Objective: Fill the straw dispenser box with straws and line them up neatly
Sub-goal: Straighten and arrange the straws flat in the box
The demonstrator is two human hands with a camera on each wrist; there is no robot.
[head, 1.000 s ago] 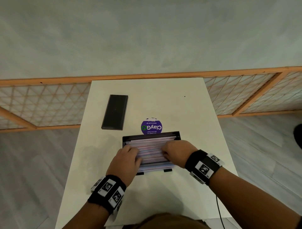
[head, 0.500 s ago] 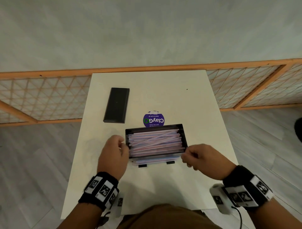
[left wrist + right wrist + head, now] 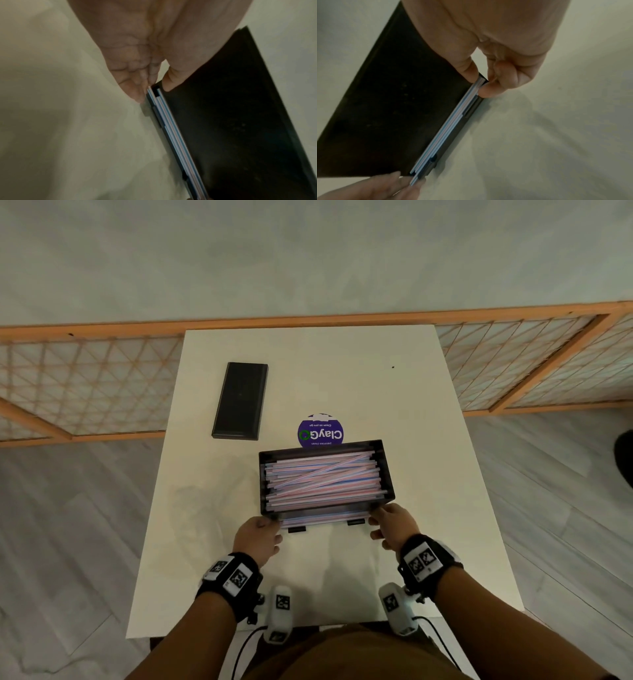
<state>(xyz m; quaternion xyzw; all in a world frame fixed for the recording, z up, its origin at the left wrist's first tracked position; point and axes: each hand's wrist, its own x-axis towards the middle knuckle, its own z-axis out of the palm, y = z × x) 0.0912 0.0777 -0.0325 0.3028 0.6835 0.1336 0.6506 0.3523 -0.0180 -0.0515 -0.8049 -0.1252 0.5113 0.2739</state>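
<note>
Lining up the straws (image 3: 322,486) in the box (image 3: 386,474) at table (image 3: 342,364) centre. Left hand (image 3: 257,537) and right hand (image 3: 392,523) pinching the ends of the straws at the front slot. Probably next needing the crossed top ones straightened
</note>
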